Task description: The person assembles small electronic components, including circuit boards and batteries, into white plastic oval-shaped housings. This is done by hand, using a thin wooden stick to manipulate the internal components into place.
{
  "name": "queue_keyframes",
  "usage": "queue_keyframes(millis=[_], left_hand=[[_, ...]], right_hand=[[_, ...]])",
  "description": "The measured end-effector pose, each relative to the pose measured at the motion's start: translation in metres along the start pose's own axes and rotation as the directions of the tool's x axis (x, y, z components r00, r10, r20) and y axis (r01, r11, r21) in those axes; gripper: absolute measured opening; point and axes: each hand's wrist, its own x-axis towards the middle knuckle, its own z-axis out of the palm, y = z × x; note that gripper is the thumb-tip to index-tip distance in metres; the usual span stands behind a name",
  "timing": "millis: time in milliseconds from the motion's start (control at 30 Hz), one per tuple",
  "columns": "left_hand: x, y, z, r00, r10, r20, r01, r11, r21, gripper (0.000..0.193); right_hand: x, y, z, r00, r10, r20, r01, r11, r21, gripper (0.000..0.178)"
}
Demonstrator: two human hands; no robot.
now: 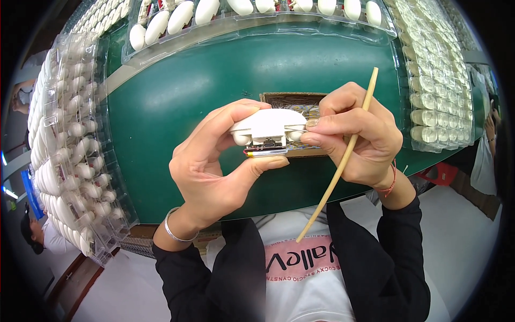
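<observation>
My left hand [217, 155] is closed around a white rounded plastic device [266, 122], fingers on top and thumb below. Its opened underside faces me, with a small port, a circuit board and a silvery battery-like part [266, 153] with a yellow-and-red end. My right hand [357, 137] pinches thumb and forefinger at the device's right side, on a thin metal piece that is mostly hidden. A slim wooden stick [337, 174] also rests in the right hand, slanting from above the knuckles down toward my shirt.
Under my hands lies a cardboard box [292, 97] of thin metal pieces on the green tabletop [177, 96]. A clear tray [257, 27] of white shells stands at the far side. Stacked trays of white shells [70, 145] rise at left, clear stacked trays [437, 96] at right.
</observation>
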Motion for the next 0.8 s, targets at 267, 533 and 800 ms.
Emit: queue_keyframes(millis=[267,533,800], left_hand=[[-0.0006,-0.0014,0.0009,1.0,0.001,-0.003,-0.001,1.0,-0.023,0.055],[-0.0006,-0.0011,0.0014,1.0,0.007,0.004,-0.006,0.999,-0.041,0.056],[-0.0002,-0.0029,0.0021,0.999,-0.038,0.025,0.041,0.987,-0.152,0.053]], right_hand=[[-0.0011,0.002,0.0003,1.0,-0.005,-0.001,0.005,0.999,0.038,0.026],[-0.0034,0.0013,0.0018,1.0,-0.007,-0.024,0.008,0.999,0.036,0.027],[-0.002,0.0,0.0073,0.991,0.023,-0.129,-0.019,0.999,0.032,0.024]])
